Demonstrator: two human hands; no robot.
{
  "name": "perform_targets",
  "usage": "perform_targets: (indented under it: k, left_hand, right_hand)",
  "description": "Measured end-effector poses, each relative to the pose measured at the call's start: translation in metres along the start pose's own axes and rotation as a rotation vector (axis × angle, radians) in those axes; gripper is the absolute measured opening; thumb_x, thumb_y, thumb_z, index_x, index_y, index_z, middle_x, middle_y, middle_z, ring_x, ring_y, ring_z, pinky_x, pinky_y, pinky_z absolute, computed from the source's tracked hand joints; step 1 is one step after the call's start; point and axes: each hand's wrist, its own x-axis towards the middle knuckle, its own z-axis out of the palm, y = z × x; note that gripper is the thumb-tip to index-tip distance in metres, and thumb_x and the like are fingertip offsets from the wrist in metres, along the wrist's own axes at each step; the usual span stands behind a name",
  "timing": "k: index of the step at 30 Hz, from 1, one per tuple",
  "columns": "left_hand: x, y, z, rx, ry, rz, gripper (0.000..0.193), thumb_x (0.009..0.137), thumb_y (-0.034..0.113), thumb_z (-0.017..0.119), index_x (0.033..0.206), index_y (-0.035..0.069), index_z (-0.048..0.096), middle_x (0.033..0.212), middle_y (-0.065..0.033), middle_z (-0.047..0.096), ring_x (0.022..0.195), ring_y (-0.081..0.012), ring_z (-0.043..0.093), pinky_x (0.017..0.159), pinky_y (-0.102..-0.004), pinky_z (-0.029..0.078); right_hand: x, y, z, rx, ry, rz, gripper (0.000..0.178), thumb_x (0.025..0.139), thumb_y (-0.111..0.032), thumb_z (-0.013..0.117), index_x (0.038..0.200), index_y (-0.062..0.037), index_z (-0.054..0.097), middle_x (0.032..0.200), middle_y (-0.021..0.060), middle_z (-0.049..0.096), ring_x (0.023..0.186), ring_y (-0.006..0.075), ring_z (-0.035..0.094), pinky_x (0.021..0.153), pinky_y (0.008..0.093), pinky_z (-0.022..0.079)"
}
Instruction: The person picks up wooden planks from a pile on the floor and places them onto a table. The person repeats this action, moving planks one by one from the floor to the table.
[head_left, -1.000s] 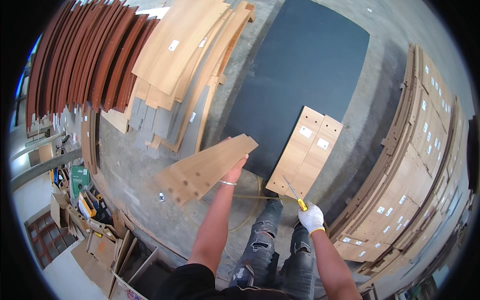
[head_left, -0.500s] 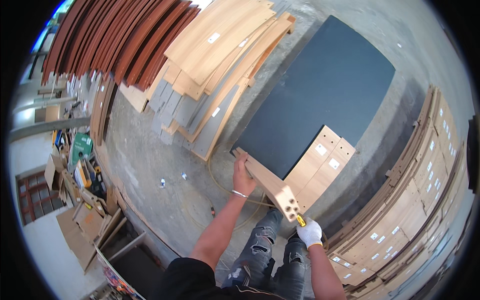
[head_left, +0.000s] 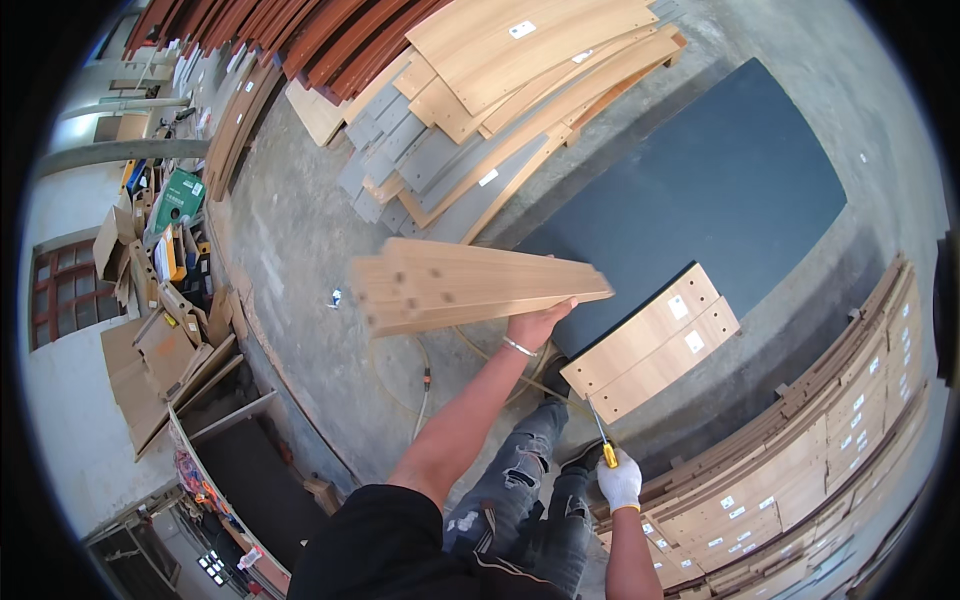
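My left hand [head_left: 540, 324], bare with a bracelet at the wrist, grips a light wooden board [head_left: 480, 285] near its right end. The board is raised and lies sideways, blurred at its left end, where several dark holes show. In my white-gloved right hand [head_left: 621, 482] is a screwdriver [head_left: 608, 454] with a yellow handle, its shaft pointing up toward the near edge of two wooden boards [head_left: 648, 345]. Those two lie side by side on the near right corner of a large dark panel [head_left: 710, 200].
Beyond on the left are stacked light wooden panels [head_left: 540, 50] and reddish-brown boards [head_left: 340, 55]. A long stack of labelled wooden panels [head_left: 790, 475] runs along the right. A thin hose [head_left: 424, 370] crosses the concrete floor; cardboard scraps [head_left: 165, 345] pile up at far left.
The held board has swung left and up, its holed end now at the left. My right hand has drawn lower with the screwdriver, whose shaft now shows. The view has shifted.
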Motion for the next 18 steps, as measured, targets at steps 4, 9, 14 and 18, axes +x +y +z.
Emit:
perform_targets:
  k: [4, 9, 14, 18]
  left_hand:
    - [0.004, 0.002, -0.005, -0.427, 0.12, -0.223, 0.055, 0.082, 0.018, 0.08, 0.13, 0.001, 0.058, 0.125, -0.0108, 0.064, 0.115, -0.0218, 0.06, 0.102, -0.0357, 0.046]
    - [-0.019, -0.053, -0.022, -0.319, 0.338, -0.472, 0.04, 0.079, 0.018, 0.083, 0.112, 0.0, 0.069, 0.111, -0.0093, 0.071, 0.102, -0.0207, 0.065, 0.093, -0.0346, 0.051]
    - [-0.068, -0.09, -0.065, -0.061, 0.184, -0.401, 0.047, 0.075, 0.015, 0.084, 0.114, -0.001, 0.064, 0.113, -0.0138, 0.069, 0.105, -0.0264, 0.065, 0.092, -0.0387, 0.051]
    - [-0.08, -0.098, -0.075, 0.09, 0.319, -0.245, 0.065, 0.066, 0.011, 0.086, 0.121, 0.002, 0.054, 0.118, -0.0162, 0.061, 0.112, -0.0356, 0.057, 0.096, -0.0442, 0.047]
  right_hand:
    - [0.005, 0.002, 0.005, -0.031, -0.029, -0.017, 0.028, 0.087, -0.03, 0.062, 0.101, -0.0069, 0.07, 0.098, 0.024, 0.07, 0.098, 0.0433, 0.066, 0.086, 0.0509, 0.052]
    - [0.003, -0.009, 0.001, -0.074, -0.057, -0.042, 0.03, 0.087, -0.031, 0.061, 0.102, -0.0072, 0.071, 0.1, 0.0239, 0.071, 0.098, 0.0428, 0.066, 0.087, 0.0513, 0.052]
    - [0.005, -0.004, 0.002, -0.056, -0.013, -0.046, 0.029, 0.085, -0.03, 0.063, 0.101, -0.0071, 0.07, 0.095, 0.0245, 0.071, 0.094, 0.0439, 0.067, 0.086, 0.0519, 0.053]
    - [0.004, -0.006, 0.004, -0.079, -0.035, -0.061, 0.029, 0.084, -0.03, 0.064, 0.101, -0.008, 0.069, 0.096, 0.0244, 0.071, 0.095, 0.0436, 0.067, 0.086, 0.0519, 0.053]
